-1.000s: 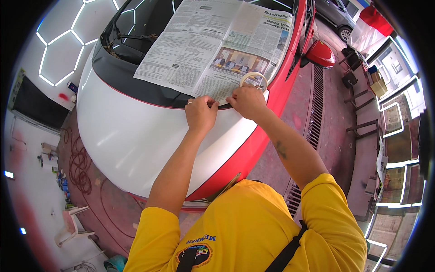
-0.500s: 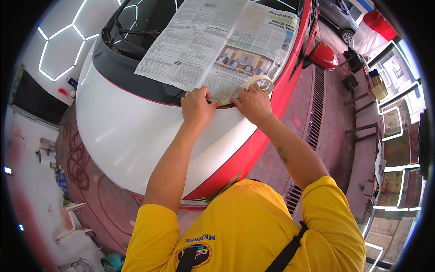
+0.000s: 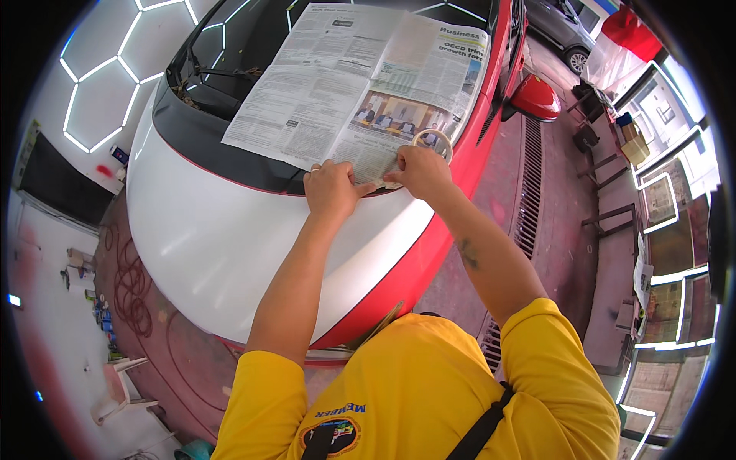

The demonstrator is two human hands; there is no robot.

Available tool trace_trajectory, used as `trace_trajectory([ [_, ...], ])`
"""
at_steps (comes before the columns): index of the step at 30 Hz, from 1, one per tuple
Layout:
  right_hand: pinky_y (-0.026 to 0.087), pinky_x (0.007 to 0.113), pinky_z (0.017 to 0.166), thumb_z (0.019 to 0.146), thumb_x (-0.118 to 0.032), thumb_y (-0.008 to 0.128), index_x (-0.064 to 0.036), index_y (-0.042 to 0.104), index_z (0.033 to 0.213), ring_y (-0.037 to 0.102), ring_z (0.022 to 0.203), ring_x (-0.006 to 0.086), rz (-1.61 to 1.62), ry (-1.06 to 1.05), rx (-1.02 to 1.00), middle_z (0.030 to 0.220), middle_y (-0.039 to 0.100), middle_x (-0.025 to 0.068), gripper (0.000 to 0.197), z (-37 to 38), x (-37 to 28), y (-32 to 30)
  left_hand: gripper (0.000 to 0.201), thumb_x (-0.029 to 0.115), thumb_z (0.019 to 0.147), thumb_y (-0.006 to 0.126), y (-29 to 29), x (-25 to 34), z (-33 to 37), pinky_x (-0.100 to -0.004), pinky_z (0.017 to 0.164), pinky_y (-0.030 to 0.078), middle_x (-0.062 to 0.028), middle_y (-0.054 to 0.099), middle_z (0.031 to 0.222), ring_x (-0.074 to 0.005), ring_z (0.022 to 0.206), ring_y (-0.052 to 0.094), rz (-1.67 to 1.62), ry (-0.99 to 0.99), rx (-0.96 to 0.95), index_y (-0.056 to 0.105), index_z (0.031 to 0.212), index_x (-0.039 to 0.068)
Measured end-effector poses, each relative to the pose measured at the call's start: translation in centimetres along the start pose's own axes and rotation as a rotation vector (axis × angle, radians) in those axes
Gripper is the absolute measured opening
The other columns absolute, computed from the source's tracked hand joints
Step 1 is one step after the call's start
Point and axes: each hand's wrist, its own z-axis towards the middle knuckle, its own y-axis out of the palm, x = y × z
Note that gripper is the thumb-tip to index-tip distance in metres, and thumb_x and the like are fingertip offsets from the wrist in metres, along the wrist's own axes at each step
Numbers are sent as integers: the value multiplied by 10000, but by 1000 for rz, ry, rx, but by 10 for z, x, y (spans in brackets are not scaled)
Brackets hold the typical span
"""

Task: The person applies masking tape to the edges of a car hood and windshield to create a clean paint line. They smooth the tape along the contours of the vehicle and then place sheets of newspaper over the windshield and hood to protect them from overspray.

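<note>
A spread sheet of newspaper (image 3: 322, 84) lies over the dark windscreen base of a car with a white bonnet (image 3: 253, 238). My left hand (image 3: 331, 188) rests at the sheet's lower edge, fingers curled against the paper and thumb stretched toward my other hand. My right hand (image 3: 423, 172) is closed on a roll of cream masking tape (image 3: 445, 142), which stands up beyond the knuckles over the paper's right part. Both thumbs nearly meet at the paper's lower border, by the black panel (image 3: 230, 153). My fingers hide most of the tape strip there.
A red wing mirror (image 3: 535, 98) juts out on the car's right side. Beside the car runs a floor grating (image 3: 529, 184). A coiled red hose (image 3: 132, 287) and a pale chair (image 3: 119, 391) are on the left; a grey car (image 3: 556, 31) stands at the far right.
My right hand has shifted slightly left and turned, with the tape roll tilting along. My left hand stays at the paper's edge. The whole view has shifted a little.
</note>
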Motion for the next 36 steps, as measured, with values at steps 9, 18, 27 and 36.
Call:
trace_trajectory([
  [9, 563, 493, 839, 939, -567, 808, -120, 742, 1091, 767, 917, 350, -85, -56, 504, 899, 776, 131, 477, -35, 16, -17, 603, 599, 704, 991, -14, -22, -2, -501, 849, 484, -87, 691, 891, -331, 964, 663, 102, 7, 49, 664, 780, 98],
  [18, 581, 531, 971, 1024, -472, 707, -113, 662, 1368, 766, 1124, 426, -152, 641, 24, 1145, 801, 228, 500, -297, 206, 61, 614, 626, 790, 926, 5, 26, 2, -521, 895, 485, -108, 686, 870, -352, 928, 655, -10, 250, 167, 640, 725, 87],
  [27, 592, 491, 1029, 954, -482, 768, 12, 815, 1226, 735, 1276, 400, -1, 1081, -659, 1337, 760, 269, 565, -635, 230, 246, 539, 636, 853, 859, 37, 17, -4, -536, 896, 462, -117, 764, 819, -362, 918, 712, 137, 257, 187, 771, 821, 106],
  [36, 572, 478, 1108, 896, -440, 841, 28, 684, 1423, 696, 1313, 446, 281, 1168, -93, 1395, 722, 295, 722, -619, 277, 270, 494, 536, 965, 798, 30, 52, -57, -515, 869, 431, -107, 751, 777, -364, 872, 704, 103, 197, 256, 708, 742, 105],
])
